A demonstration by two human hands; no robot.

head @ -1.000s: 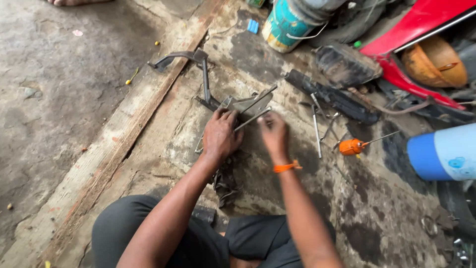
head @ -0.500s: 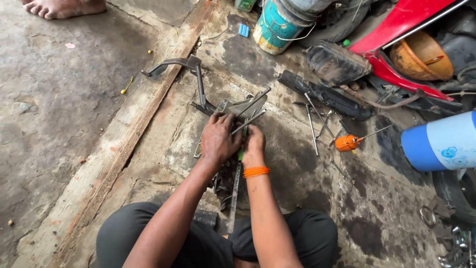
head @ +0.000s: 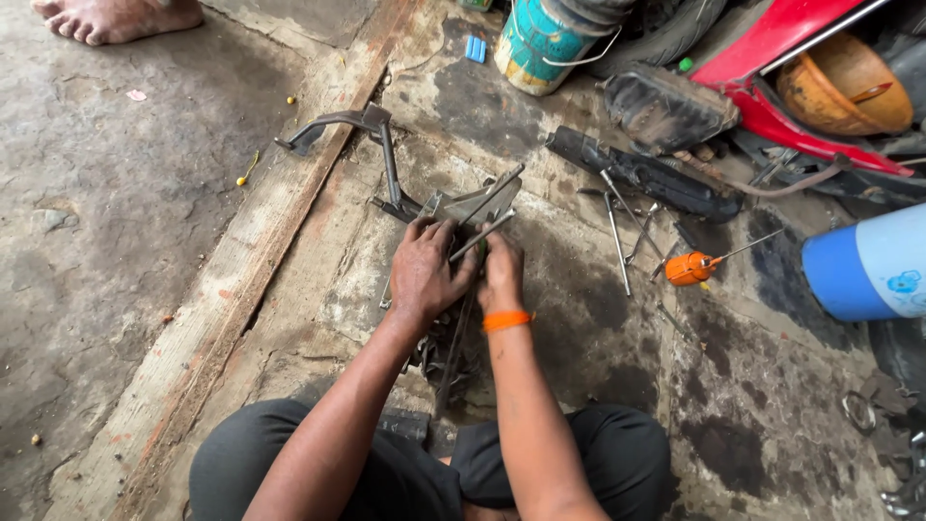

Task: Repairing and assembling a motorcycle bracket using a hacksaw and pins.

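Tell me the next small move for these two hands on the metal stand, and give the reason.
Probably steady the grey metal stand bracket with the left hand while the right hand works the thin steel rod further through it: both hands already meet at that rod, which lies across the bracket.

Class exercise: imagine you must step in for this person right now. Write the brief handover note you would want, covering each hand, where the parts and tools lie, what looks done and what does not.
Left hand: pressed on the grey metal bracket, fingers curled over a thin steel rod.
Right hand, orange wristband: close beside the left, gripping at the same spot; what it holds is hidden.
Bracket lies on the greasy concrete floor, joined to a bent black stand.
Loose rods and an orange-handled screwdriver lie to the right.
Done: bracket steadied. Left: rods not seated, as far as can be seen.
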